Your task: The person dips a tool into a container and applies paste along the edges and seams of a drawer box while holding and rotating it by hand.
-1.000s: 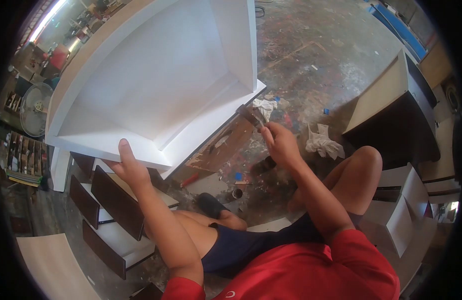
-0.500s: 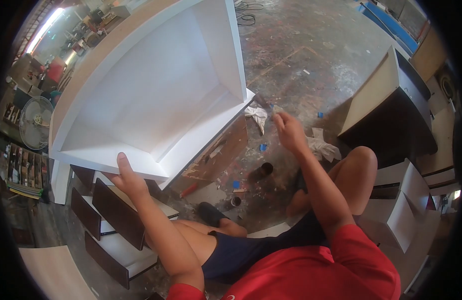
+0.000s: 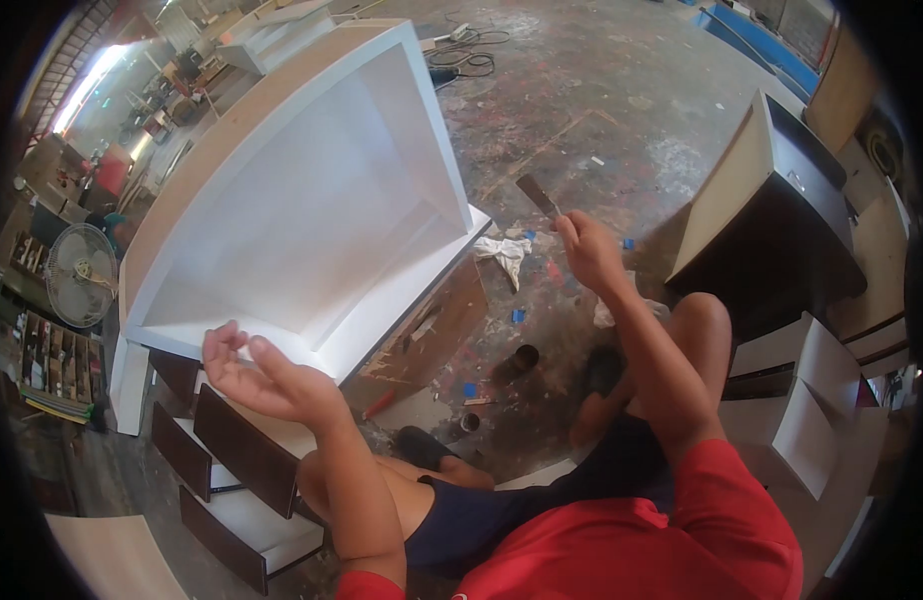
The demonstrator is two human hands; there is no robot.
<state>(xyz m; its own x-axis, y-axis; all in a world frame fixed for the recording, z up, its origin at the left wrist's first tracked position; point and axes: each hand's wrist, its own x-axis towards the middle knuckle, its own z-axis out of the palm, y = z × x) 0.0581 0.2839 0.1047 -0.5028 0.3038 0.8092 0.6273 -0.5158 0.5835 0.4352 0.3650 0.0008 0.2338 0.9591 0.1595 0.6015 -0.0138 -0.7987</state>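
Note:
A white-lined cabinet carcass (image 3: 272,190) with a curved front edge stands tilted before me. My left hand (image 3: 272,378) is just in front of its lower edge, palm turned up and fingers apart, with nothing in it. Whether any finger still touches the edge I cannot tell. My right hand (image 3: 588,250) grips a putty knife (image 3: 538,194) by its handle, blade pointing up and to the left. The knife is held over the floor, to the right of the cabinet and apart from it.
Dark-fronted drawers (image 3: 244,440) are at my left. A white rag (image 3: 504,260), a dark open can (image 3: 525,358) and a red-handled tool (image 3: 379,404) are on the stained floor. A dark cabinet (image 3: 762,210) stands at the right, and a fan (image 3: 82,272) at the far left.
My left hand has come off the cabinet edge and turned palm up. My right hand has risen slightly, and the putty knife's blade now shows clearly. The view has shifted a little.

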